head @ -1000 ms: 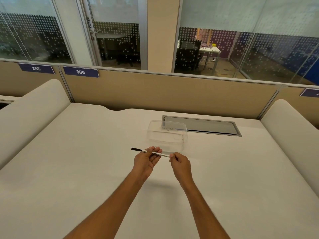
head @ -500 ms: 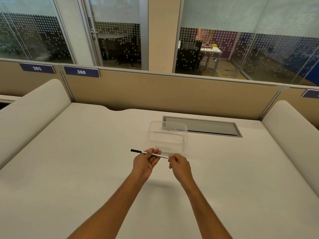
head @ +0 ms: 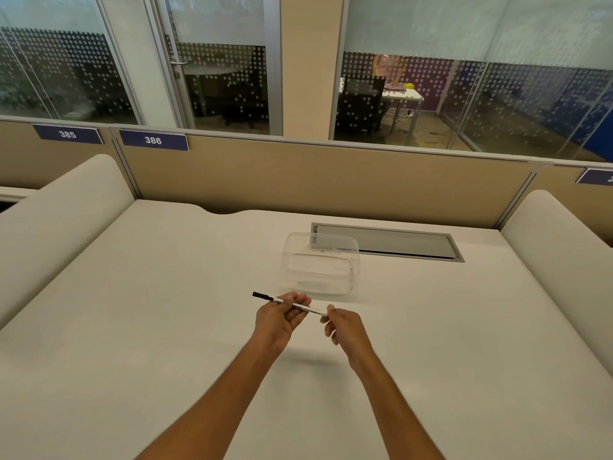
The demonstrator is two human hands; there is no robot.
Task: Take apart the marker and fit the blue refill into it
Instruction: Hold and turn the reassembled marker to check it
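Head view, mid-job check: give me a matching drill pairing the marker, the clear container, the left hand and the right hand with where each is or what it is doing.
Things:
1. marker
2. clear container
3. left hand
4. right hand

States:
A. stands on the desk beyond the hands
B. pinches the marker's white end
C. held above the desk between both hands
D. holds the marker's barrel near the black cap

Pairs: 1-C, 2-A, 3-D, 4-B
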